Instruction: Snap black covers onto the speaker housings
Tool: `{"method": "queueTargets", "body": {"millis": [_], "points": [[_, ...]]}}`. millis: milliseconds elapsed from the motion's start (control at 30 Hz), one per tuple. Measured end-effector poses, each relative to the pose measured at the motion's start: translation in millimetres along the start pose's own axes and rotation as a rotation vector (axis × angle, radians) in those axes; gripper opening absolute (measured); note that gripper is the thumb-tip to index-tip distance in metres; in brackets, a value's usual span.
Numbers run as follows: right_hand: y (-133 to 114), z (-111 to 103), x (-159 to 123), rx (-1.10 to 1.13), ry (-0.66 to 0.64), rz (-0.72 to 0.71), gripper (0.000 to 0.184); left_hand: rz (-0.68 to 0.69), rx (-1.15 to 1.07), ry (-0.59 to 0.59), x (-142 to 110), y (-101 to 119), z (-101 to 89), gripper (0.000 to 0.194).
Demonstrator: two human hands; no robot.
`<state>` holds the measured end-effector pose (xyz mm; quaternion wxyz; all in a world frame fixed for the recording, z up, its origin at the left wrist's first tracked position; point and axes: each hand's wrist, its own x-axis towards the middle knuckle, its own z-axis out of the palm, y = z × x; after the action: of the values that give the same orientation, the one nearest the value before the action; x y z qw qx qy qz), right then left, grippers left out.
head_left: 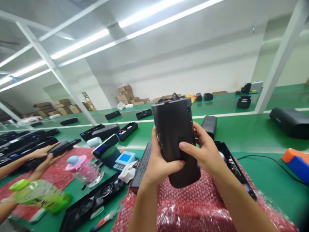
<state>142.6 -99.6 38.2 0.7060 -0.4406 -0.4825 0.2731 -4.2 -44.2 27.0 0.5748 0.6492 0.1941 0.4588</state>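
Both hands hold up a black plastic housing, tilted upright above red bubble wrap. My left hand grips its left side, thumb across the lower front. On the right side, my right hand has its thumb on the front and its fingers behind the edge. An open black shell with wiring lies to the right of the wrap. Left of my hands rests a black perforated cover. Behind my right hand stands another perforated black part.
At left, a co-worker's hands hold a black part. Nearby are a pink-lidded bottle, a green bottle, a blue-screened device and a black speaker panel. An orange and blue object sits at right beside a cable.
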Motion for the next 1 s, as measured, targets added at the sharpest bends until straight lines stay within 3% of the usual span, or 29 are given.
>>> {"method": "queueTargets", "body": {"millis": [67, 200, 333, 433, 633, 1000], "points": [[5, -1, 7, 0.017, -0.025, 0.028, 0.073, -0.028, -0.028, -0.032, 0, -5, -5.2, 0.14], [16, -1, 15, 0.297, -0.164, 0.063, 0.067, -0.05, 0.085, -0.077, 1, -10, -8.5, 0.133], [20, -5, 18, 0.228, -0.192, 0.016, 0.074, -0.053, 0.059, -0.027, 3, -15, 3.1, 0.125], [18, -9, 14, 0.15, -0.17, -0.024, 0.079, -0.042, 0.063, 0.004, 4, -17, 11.2, 0.118], [4, -4, -5, 0.073, -0.052, -0.086, 0.077, 0.008, 0.066, -0.044, 1, -11, 12.6, 0.095], [-16, 9, -35, -0.001, 0.056, -0.071, 0.073, 0.095, 0.13, -0.054, -14, 0, 16.1, 0.095]]}}
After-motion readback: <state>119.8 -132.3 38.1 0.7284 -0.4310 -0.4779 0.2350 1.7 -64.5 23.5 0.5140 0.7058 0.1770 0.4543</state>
